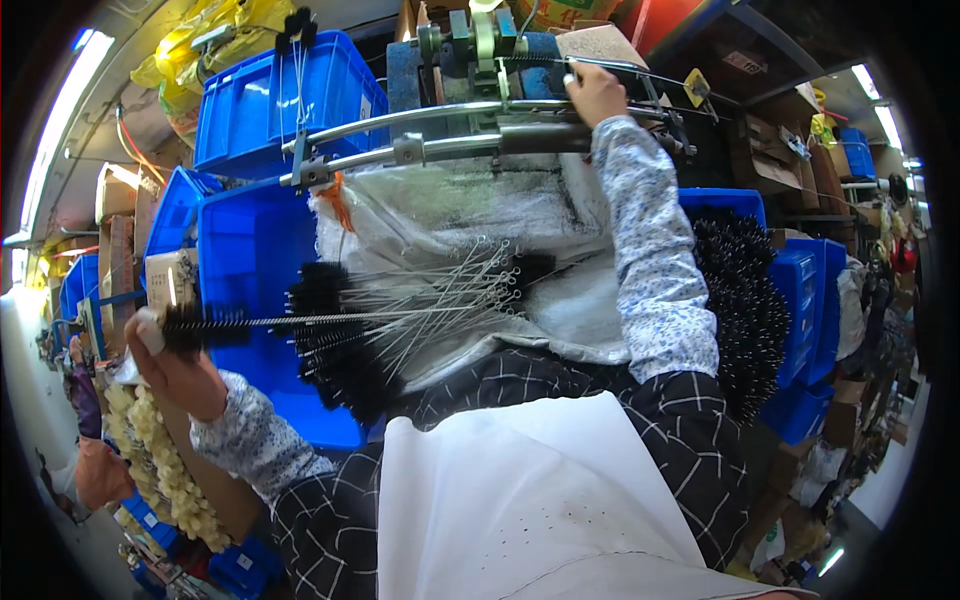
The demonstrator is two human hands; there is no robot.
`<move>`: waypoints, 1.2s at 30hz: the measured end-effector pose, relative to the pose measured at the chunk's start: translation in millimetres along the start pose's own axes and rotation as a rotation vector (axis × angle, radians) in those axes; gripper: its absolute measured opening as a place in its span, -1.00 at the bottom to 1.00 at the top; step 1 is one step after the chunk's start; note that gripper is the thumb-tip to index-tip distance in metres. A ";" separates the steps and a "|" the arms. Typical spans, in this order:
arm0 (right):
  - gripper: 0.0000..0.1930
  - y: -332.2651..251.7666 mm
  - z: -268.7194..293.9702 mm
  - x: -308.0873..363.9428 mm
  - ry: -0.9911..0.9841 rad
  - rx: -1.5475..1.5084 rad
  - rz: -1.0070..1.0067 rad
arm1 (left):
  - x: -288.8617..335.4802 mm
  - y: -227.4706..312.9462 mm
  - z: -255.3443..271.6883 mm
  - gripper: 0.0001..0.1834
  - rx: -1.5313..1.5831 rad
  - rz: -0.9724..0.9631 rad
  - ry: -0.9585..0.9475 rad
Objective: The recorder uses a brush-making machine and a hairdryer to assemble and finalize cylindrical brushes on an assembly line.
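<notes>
Out to the left, my left hand (180,372) is closed around the bristled end of a black wire brush (205,325), with something white at the fingertips. Its twisted wire stem points right, above a pile of similar brushes (350,350) with looped wire ends, lying on a pale cloth (470,205) over my lap. My right hand (597,93) reaches forward to the machine (490,60), fingers curled at its right side by the metal rails (540,130). A thin dark bristled rod (535,58) runs beside those fingers; whatever they grip is hidden.
A blue bin (240,240) stands left of the lap, and another blue crate (340,85) sits behind it with brushes on its edge. On the right, a blue bin is heaped with black brushes (738,310). Another person's arm (98,465) shows at far left.
</notes>
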State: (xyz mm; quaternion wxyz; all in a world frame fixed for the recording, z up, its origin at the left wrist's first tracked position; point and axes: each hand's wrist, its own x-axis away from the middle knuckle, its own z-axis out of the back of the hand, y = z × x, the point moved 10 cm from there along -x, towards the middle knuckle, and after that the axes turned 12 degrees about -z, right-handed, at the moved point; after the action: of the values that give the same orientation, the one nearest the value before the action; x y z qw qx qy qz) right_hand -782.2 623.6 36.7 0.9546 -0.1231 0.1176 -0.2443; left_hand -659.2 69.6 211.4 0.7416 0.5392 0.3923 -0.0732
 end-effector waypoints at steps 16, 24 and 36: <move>-0.65 23.0 62.2 110.7 -0.970 -0.273 0.181 | 62.8 -22.6 -136.1 -0.88 0.521 0.458 -0.530; -0.66 -138.3 40.7 254.5 -1.431 -0.773 0.315 | 143.3 17.4 -190.9 -0.91 0.417 0.431 -1.131; -0.74 -46.0 23.7 30.2 0.158 0.135 0.133 | 144.2 -40.4 -40.7 -0.88 -0.332 0.245 -1.147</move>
State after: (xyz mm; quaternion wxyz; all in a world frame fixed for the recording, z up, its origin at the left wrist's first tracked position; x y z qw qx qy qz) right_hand -769.8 573.7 67.5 0.9626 -0.0307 0.1833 -0.1970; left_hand -602.9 133.4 81.6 0.9119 0.3323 -0.1282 -0.2041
